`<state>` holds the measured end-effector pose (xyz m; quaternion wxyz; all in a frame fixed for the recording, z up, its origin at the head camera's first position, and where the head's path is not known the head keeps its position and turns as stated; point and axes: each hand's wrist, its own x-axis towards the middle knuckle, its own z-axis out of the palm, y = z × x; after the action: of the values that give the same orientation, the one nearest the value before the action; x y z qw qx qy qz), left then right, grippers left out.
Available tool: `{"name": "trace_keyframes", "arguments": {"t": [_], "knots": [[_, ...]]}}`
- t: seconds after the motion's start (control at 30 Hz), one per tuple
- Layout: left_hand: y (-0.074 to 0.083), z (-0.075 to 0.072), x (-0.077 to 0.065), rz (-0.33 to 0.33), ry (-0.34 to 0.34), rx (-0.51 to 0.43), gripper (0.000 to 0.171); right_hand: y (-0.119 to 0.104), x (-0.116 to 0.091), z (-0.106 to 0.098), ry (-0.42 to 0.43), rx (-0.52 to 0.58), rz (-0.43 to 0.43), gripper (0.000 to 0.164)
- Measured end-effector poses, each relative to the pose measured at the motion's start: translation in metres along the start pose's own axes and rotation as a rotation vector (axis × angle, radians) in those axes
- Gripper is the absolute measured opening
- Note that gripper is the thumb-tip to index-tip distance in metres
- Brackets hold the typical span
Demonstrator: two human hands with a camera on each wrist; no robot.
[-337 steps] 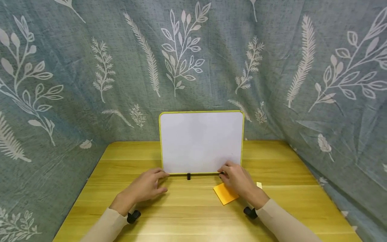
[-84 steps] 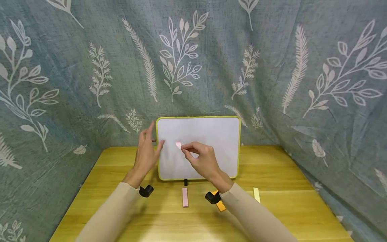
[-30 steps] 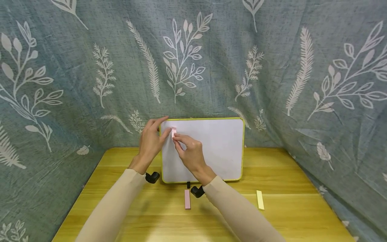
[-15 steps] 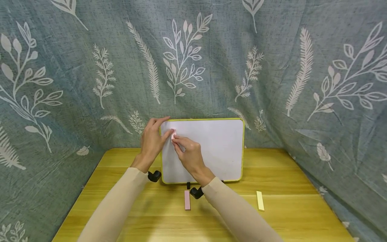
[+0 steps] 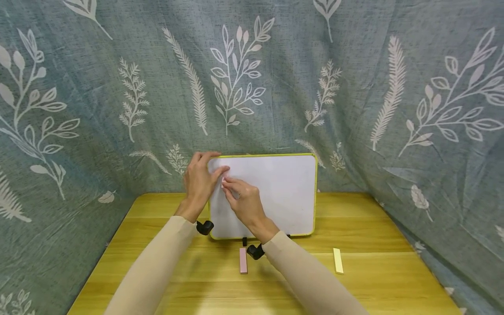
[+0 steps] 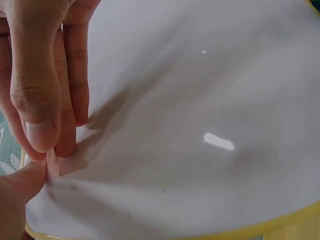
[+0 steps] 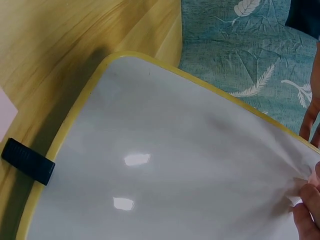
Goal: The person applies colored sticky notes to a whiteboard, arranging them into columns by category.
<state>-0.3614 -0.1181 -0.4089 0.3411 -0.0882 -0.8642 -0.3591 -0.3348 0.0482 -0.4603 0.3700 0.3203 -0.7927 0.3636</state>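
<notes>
A white dry-erase board (image 5: 279, 192) with a yellow-green rim stands upright on the table, held by black feet (image 5: 245, 241). My left hand (image 5: 198, 181) grips its upper left corner, fingers over and behind the edge, thumb on the front face. Between thumb and fingertips, my right hand (image 5: 248, 203) pinches a narrow pink sticky note (image 6: 53, 164) against the board, just below the left thumb. In the left wrist view the left thumb tip touches the note's upper end. Fingers hide most of the note.
On the wooden table (image 5: 189, 280) a narrow pink sticky-note pad (image 5: 243, 261) lies before the board. A pale yellow pad (image 5: 338, 261) lies farther right. Patterned grey-green curtain (image 5: 252, 87) closes off the back and both sides.
Pink and orange pads came apart; the orange one is out of sight by the right arm. The pink note moved to the board's upper left. Lately, the right hand slid slightly down-left.
</notes>
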Motion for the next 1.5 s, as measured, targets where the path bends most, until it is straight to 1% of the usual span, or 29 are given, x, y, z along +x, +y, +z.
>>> {"name": "trace_keyframes", "arguments": {"t": [0.2,0.37,0.47,0.63,0.73,1.0,1.17,1.37,1.5], "knots": [[0.001,0.001,0.003,-0.035,0.015,-0.024,0.042,-0.003,0.000,-0.001,-0.007,0.010,-0.005,0.021],[0.002,0.000,0.005,-0.046,0.002,-0.037,0.038,-0.005,-0.001,-0.002,-0.012,0.005,-0.007,0.021],[0.001,-0.001,0.005,-0.042,-0.003,-0.040,0.035,-0.006,-0.003,-0.002,-0.021,-0.004,-0.011,0.020],[-0.001,-0.002,0.003,-0.002,0.007,-0.034,0.030,-0.008,-0.007,-0.004,-0.055,0.000,-0.004,0.019],[-0.003,-0.002,0.001,0.020,0.012,-0.021,0.031,-0.009,-0.010,-0.005,-0.077,0.008,0.003,0.018],[-0.003,-0.006,-0.004,0.059,-0.020,0.009,0.038,-0.011,-0.016,-0.010,-0.094,0.022,-0.007,0.017],[-0.004,-0.010,-0.009,0.096,-0.017,0.012,0.042,-0.011,-0.020,-0.017,-0.110,0.018,-0.023,0.018],[-0.004,-0.009,-0.014,0.167,-0.005,0.013,0.042,-0.010,-0.026,-0.029,-0.097,-0.015,-0.044,0.017],[-0.007,-0.012,-0.020,0.174,-0.010,0.032,0.043,-0.009,-0.030,-0.035,-0.109,-0.027,-0.055,0.017]]}}
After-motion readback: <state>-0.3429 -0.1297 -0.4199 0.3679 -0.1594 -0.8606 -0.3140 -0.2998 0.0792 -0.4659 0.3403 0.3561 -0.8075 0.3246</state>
